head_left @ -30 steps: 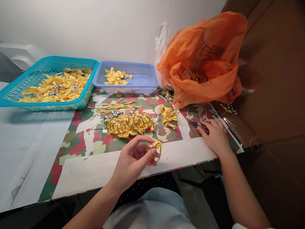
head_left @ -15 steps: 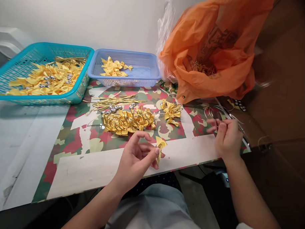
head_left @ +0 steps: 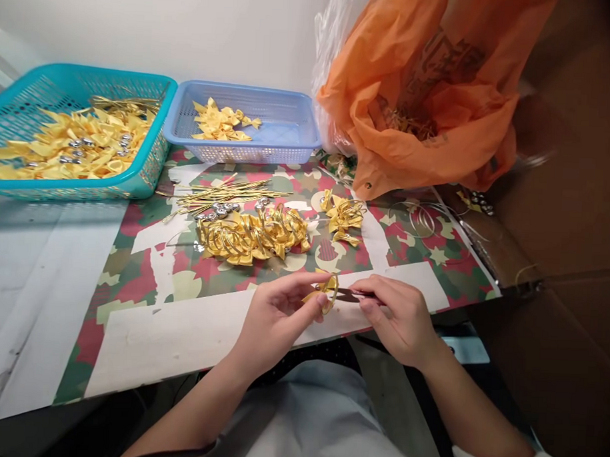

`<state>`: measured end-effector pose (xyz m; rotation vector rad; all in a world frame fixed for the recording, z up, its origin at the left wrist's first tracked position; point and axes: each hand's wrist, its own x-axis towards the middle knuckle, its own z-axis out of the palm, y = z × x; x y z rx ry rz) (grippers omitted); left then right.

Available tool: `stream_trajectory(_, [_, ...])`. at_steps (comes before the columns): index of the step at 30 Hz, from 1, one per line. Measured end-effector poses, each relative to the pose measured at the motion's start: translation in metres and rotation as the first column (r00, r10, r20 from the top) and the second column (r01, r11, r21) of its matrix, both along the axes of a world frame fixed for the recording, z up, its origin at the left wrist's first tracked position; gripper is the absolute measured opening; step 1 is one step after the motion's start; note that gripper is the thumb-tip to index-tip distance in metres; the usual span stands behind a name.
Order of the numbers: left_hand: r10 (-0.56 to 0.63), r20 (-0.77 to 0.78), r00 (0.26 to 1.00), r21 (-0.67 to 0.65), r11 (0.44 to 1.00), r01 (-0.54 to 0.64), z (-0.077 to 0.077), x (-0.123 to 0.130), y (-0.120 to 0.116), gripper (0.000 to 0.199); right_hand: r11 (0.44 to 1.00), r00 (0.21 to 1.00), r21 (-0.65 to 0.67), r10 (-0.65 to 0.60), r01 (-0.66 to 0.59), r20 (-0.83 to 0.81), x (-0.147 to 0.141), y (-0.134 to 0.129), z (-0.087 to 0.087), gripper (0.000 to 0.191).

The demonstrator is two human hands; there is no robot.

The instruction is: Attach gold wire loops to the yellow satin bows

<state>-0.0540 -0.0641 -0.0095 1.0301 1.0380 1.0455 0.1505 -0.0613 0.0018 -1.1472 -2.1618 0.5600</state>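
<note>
Between the thumb and fingers of my left hand (head_left: pixel 282 314) is a yellow ribbon bow with a gold wire ring (head_left: pixel 335 293), raised above the table's front edge. My right hand (head_left: pixel 402 318) is closed round a small scissors-like tool (head_left: pixel 350 295) with dark blades. Those blades point left and meet the ring's right side; I cannot tell whether they grip it. Behind my hands lies a heap of yellow bows with gold rings (head_left: pixel 249 236). A smaller cluster of such bows (head_left: pixel 344 216) sits to its right.
Gold wire ties (head_left: pixel 226 196) and silver bells (head_left: pixel 220 211) lie behind the heap. A teal basket (head_left: pixel 152 163) and a blue basket (head_left: pixel 282 154) hold yellow bows. An orange bag (head_left: pixel 427 159) stands back right, near loose wire loops (head_left: pixel 423 220) and a cardboard wall (head_left: pixel 560 231).
My right hand has come left from the wire loops, bringing the tool to the bow in my left hand. The ring has turned to face the tool. The view has shifted slightly.
</note>
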Motion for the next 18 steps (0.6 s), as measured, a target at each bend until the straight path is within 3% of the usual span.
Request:
stream_trajectory(4, [-0.008,-0.057,0.998,0.026,1.000,0.010,-0.0019,-0.0006,-0.0018,0.026,0.995,0.997,0.081,-0.063,0.059,0.051,-0.0019,0.0039,0.0002,0.016])
stream_trajectory(18, [-0.032,-0.108,0.994,0.076,0.996,0.040,-0.0035,-0.0015,-0.0028,0.025,0.991,0.997,0.132,-0.028,0.018,0.071,-0.0008,0.0064,-0.0055,0.018])
